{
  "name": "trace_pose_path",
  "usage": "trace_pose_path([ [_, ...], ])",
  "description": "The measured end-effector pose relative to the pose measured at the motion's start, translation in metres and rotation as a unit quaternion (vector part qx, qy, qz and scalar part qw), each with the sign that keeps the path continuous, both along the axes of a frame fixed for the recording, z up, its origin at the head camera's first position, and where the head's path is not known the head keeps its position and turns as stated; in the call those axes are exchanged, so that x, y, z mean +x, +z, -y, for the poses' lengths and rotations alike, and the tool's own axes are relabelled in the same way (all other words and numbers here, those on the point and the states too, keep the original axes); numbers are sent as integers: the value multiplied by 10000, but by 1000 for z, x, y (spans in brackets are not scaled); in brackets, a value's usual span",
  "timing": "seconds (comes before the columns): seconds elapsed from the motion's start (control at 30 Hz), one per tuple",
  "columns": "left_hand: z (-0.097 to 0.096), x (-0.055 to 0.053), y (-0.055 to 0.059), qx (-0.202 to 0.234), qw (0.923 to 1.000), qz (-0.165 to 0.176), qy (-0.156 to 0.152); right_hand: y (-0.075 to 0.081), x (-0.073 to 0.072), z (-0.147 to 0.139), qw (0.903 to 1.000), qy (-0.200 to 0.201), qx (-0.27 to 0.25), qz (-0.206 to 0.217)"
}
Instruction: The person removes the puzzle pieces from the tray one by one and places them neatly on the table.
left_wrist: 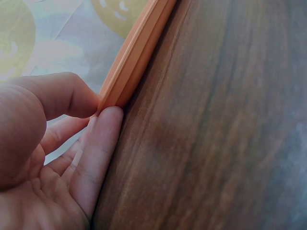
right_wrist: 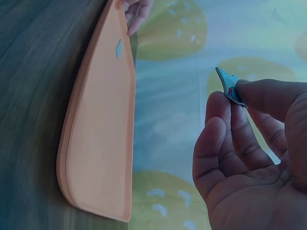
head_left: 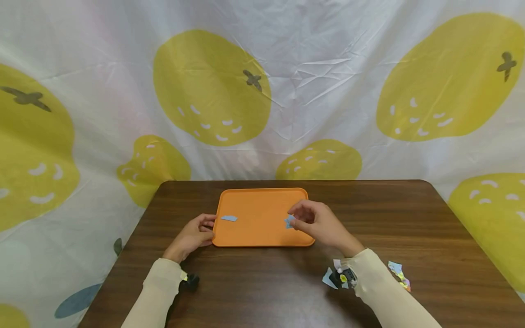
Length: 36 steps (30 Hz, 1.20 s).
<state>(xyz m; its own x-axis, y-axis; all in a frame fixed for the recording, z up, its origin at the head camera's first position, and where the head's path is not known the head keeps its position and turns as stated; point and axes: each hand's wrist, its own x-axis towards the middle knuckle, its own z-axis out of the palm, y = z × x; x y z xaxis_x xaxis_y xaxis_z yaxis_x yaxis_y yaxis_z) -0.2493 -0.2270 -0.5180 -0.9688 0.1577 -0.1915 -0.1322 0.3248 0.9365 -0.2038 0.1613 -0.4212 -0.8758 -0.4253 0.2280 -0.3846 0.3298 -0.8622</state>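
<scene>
An orange tray [head_left: 258, 218] lies on the brown table, its raised rim showing in all three views. At the tray's left edge, my left hand [head_left: 192, 237] holds the rim between thumb and fingers, as the left wrist view [left_wrist: 57, 139] shows close up. Over the tray's right side, my right hand [head_left: 321, 225] pinches a small light-blue flat piece [right_wrist: 229, 88] with pointed corners between thumb and fingertips. Another flat light-blue piece [head_left: 229, 218] rests inside the tray near its left edge.
More flat pieces [head_left: 329, 279] in blue lie on the table under my right wrist, partly hidden by the wrist camera. Right of my forearm are several multicoloured pieces [head_left: 398, 273]. A lemon-print curtain [head_left: 229, 159] hangs just behind the wooden table [head_left: 254, 287].
</scene>
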Motion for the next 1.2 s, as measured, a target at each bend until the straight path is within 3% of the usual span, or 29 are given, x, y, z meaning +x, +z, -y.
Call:
trace_pose_path([
  [0.13,1,0,-1,-53,10000,17,51,-15,-4,-11,10000,15,8,-75],
  [0.67,1,1,-1,-116,9999,-43,36,-23,16,-45,9991,-289,216,-239],
  [0.93,0,2,-1,-87,9999,-48,-29,-26,28,-74,9965,-432,578,-419],
  [1.2,0,1,-2,-103,9999,-86,47,-27,42,-102,9956,-630,538,-436],
])
